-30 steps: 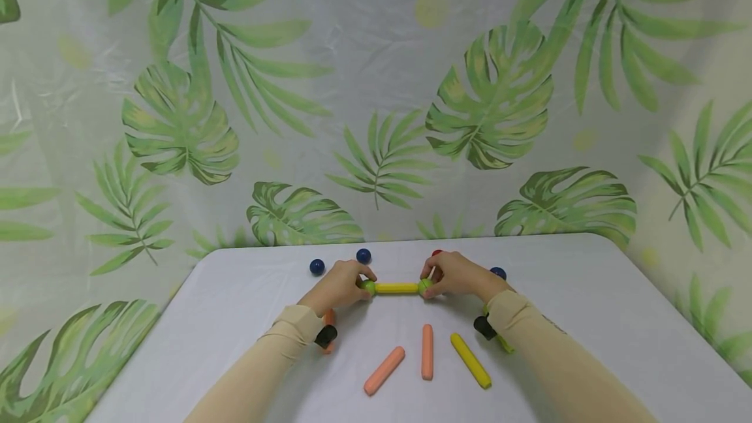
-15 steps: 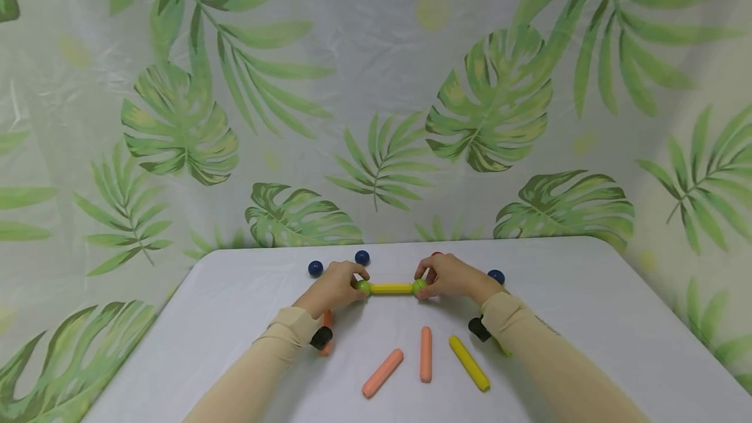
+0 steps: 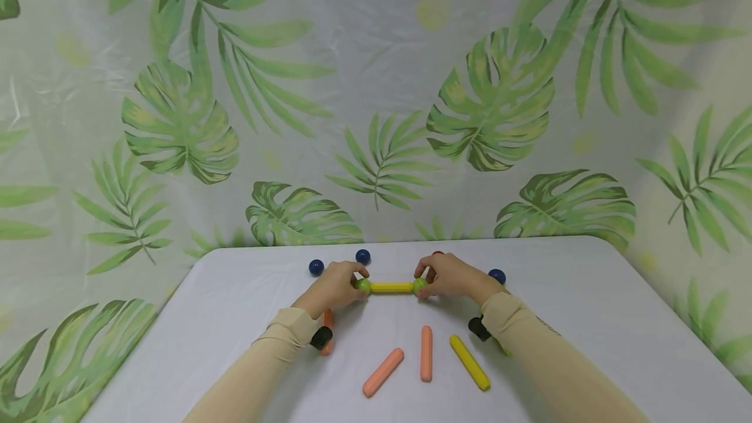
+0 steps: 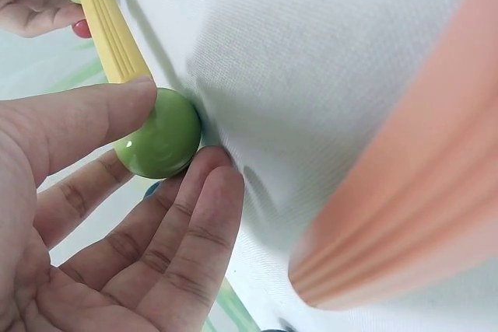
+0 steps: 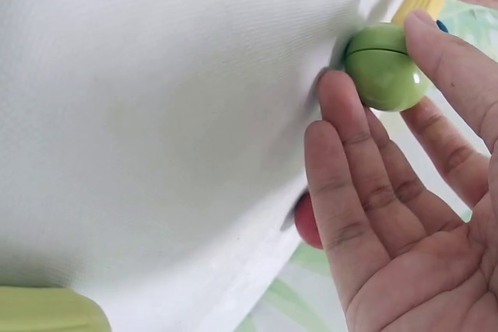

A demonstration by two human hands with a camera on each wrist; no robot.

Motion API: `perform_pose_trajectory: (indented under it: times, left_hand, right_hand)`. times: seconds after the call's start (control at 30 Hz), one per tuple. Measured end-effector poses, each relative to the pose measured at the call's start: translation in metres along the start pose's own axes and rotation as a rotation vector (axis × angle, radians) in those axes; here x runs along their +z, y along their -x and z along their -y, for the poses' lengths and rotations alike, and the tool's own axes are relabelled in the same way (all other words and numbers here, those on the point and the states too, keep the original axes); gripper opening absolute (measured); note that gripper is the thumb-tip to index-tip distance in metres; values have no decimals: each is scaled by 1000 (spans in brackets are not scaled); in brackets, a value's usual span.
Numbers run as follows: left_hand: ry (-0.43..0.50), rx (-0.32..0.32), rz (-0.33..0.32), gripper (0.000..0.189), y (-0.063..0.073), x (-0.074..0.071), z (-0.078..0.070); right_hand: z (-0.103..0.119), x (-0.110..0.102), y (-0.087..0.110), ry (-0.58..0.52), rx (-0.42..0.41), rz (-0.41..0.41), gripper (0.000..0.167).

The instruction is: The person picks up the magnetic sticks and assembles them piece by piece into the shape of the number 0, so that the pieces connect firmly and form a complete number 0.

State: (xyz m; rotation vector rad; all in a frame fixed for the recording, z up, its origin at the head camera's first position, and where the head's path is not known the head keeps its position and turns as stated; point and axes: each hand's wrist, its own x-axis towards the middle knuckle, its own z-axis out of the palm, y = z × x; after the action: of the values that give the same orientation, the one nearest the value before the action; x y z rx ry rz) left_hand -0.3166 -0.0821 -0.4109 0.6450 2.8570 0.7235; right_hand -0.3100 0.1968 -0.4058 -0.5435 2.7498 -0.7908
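In the head view a yellow ridged stick (image 3: 391, 287) lies crosswise near the table's far side, with a green ball at each end. My left hand (image 3: 335, 286) holds the left green ball (image 4: 162, 136) between thumb and fingers. At the opposite end, my right hand (image 3: 451, 277) pinches the right green ball (image 5: 385, 68), which has a thin seam round it. Both balls touch the stick's ends. The left wrist view also shows the stick (image 4: 115, 33) running from one ball to the other.
Blue balls (image 3: 316, 267) and a mostly hidden red ball (image 5: 308, 221) lie around the hands. Nearer are salmon sticks (image 3: 383, 372) and a yellow stick (image 3: 470, 363). A salmon stick (image 4: 412, 184) lies under the left wrist, a yellow-green one (image 5: 47, 310) under the right.
Both hands, with the yellow stick and its green balls, have shifted slightly left since a second ago. Over the last half second they have stayed nearly still.
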Motion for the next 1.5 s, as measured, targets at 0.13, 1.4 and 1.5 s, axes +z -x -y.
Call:
perform_pose_trajectory:
  times: [0.13,1.4,1.5]
  left_hand:
    - [14,-16,6,36,3,-3,-1]
    - [9,-237,-80,32,79,-28,32]
    - [36,-259,-84,36,83,-23,32]
  right_hand:
    - [3,-1,-1,29,-10,-4,34]
    - [53,13,-25,34,-139,2,36]
    - [54,16,-28,37,-162,4,36]
